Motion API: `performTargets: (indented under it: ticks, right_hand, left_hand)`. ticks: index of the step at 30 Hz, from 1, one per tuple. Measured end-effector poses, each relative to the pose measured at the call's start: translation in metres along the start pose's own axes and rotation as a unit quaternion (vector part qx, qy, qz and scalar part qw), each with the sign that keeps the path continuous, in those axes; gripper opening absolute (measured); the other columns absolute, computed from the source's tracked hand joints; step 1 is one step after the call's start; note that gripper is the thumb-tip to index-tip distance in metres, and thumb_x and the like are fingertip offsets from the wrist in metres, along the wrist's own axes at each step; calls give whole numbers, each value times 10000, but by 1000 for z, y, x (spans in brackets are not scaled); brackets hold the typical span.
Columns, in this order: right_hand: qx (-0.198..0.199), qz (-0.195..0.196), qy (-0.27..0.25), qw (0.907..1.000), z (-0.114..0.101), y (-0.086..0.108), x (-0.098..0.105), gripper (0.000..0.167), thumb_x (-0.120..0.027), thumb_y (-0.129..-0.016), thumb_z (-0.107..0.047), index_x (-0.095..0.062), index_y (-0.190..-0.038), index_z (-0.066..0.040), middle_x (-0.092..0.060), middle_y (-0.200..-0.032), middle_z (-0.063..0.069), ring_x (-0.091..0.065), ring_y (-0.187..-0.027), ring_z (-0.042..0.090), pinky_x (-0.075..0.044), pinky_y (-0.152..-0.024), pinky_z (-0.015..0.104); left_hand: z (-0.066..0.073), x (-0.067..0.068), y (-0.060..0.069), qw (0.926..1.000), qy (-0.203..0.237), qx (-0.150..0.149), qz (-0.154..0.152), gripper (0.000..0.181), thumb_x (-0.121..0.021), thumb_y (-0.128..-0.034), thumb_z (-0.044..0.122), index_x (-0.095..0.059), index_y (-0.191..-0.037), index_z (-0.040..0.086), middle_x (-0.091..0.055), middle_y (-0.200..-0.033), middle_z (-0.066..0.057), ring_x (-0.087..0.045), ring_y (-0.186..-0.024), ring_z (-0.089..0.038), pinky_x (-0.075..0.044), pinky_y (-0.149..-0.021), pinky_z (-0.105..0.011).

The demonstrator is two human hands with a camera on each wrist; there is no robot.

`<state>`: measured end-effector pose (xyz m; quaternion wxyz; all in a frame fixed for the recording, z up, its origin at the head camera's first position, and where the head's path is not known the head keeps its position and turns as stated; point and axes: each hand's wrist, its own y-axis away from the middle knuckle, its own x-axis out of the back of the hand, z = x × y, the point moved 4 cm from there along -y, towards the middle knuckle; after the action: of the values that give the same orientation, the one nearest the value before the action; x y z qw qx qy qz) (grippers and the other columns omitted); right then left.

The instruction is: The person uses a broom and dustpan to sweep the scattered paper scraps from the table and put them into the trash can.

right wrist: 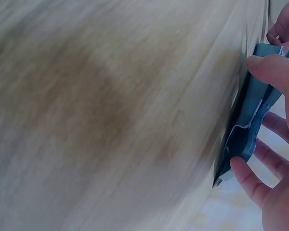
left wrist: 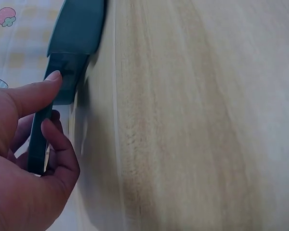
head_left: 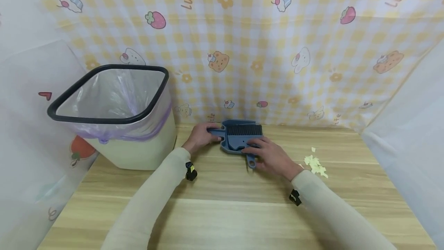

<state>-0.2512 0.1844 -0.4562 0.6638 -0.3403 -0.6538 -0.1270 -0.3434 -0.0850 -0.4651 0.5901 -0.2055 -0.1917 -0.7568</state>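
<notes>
- Two bare hands of yours are working at the back of the wood-grain counter (head_left: 215, 219), both on a blue-grey dustpan (head_left: 239, 122) and hand brush (head_left: 237, 141) set.
- Your left hand (head_left: 202, 137) is holding the dustpan handle (head_left: 216, 131), which is pointing left; its grip is narrow, with the thumb lying along one side and the fingers curling round the other, as the left wrist view is showing.
- Your right hand (head_left: 272, 155) is resting over the right part of the set; its grip is wide, the fingers spreading and touching the blue plastic.
- The brush is lying in the dustpan, its dark bristles (head_left: 244, 130) facing the curtain and its looped handle (head_left: 251, 161) pointing towards you, just beside your right hand.
- The dustpan is sitting near the counter's back edge, between your two hands.
- Pale yellow paper scraps (head_left: 313, 164) are lying in a loose heap to the right of your right hand, with one piece resting apart behind the heap.
- A cream waste bin (head_left: 138, 153) is standing at the left, its black rim (head_left: 147, 112) framing a clear liner (head_left: 114, 92) with a purple drawstring (head_left: 152, 136).
- Behind everything, a yellow checked curtain (head_left: 243, 41) is hanging, showing strawberries, cupcakes and the word "luck".
</notes>
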Motion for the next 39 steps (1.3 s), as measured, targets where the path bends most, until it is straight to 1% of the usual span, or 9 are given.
performTargets:
  ticks: [6,11,16,18,20,25,28,34,39]
  right_hand:
    - [-2,-22,-3,10000,1,0,0,574,-921,-886,-161,-737,-1429,-189,-648,-1459,181,-598,-1328,418,-554,-1061,581]
    - [0,7,-50,10000,-1,2,-1,559,-919,-896,-166,-740,-1424,-195,-646,-1459,182,-597,-1321,422,-565,-1040,585]
    - [-76,6,-49,10000,-2,2,-1,577,-926,-885,-155,-739,-1428,-209,-643,-1468,168,-594,-1325,410,-565,-1041,579]
    - [-85,0,-33,10000,-3,2,-1,582,-930,-881,-159,-740,-1428,-214,-642,-1473,161,-594,-1328,406,-562,-1049,578]
    - [-72,6,-32,10000,-4,3,0,579,-933,-881,-164,-743,-1425,-217,-643,-1473,157,-595,-1328,403,-557,-1057,577]
    - [-8,119,-22,9999,-6,5,2,556,-921,-881,-159,-758,-1409,-215,-652,-1456,156,-599,-1310,384,-559,-1046,566]
    - [40,178,8,9998,-8,7,5,546,-921,-876,-160,-768,-1398,-217,-658,-1442,153,-599,-1299,375,-567,-1030,554]
    - [106,218,108,9996,-15,13,12,547,-935,-878,-190,-771,-1398,-233,-658,-1450,140,-600,-1308,369,-571,-1026,544]
    - [51,168,184,9997,-25,19,17,542,-940,-887,-239,-771,-1402,-259,-654,-1459,127,-607,-1299,368,-571,-1025,546]
  left_hand:
    - [1,-1,0,9999,-100,76,-56,465,-873,-943,95,-738,-1380,14,-638,-1521,-177,-612,-1337,-354,-464,-1167,-481]
    - [1,0,4,9997,-60,236,-97,455,-865,-953,96,-737,-1384,27,-645,-1508,-175,-603,-1361,-358,-452,-1188,-485]
    - [2,1,7,9996,-18,267,-113,443,-863,-955,93,-742,-1378,41,-657,-1488,-171,-617,-1339,-349,-466,-1175,-482]
    - [3,2,7,9996,-24,259,-118,443,-864,-955,93,-741,-1377,40,-670,-1461,-166,-644,-1272,-326,-502,-1125,-458]
    - [3,2,9,9996,-9,245,-140,444,-861,-958,90,-736,-1380,29,-697,-1404,-172,-682,-1151,-304,-558,-1017,-425]
    - [6,2,14,9997,-34,187,-138,447,-867,-958,97,-739,-1381,33,-718,-1359,-159,-687,-923,-236,-555,-757,-298]
    - [9,3,16,9998,-147,68,-143,433,-873,-957,110,-752,-1368,45,-711,-1390,-145,-678,-942,-225,-534,-734,-270]
    - [14,3,24,9992,-297,-219,-165,420,-873,-958,122,-758,-1351,29,-731,-1349,-157,-678,-994,-242,-560,-782,-320]
    - [19,4,37,9990,-313,-290,-137,435,-868,-961,124,-748,-1363,10,-692,-1428,-177,-669,-1174,-307,-561,-973,-417]
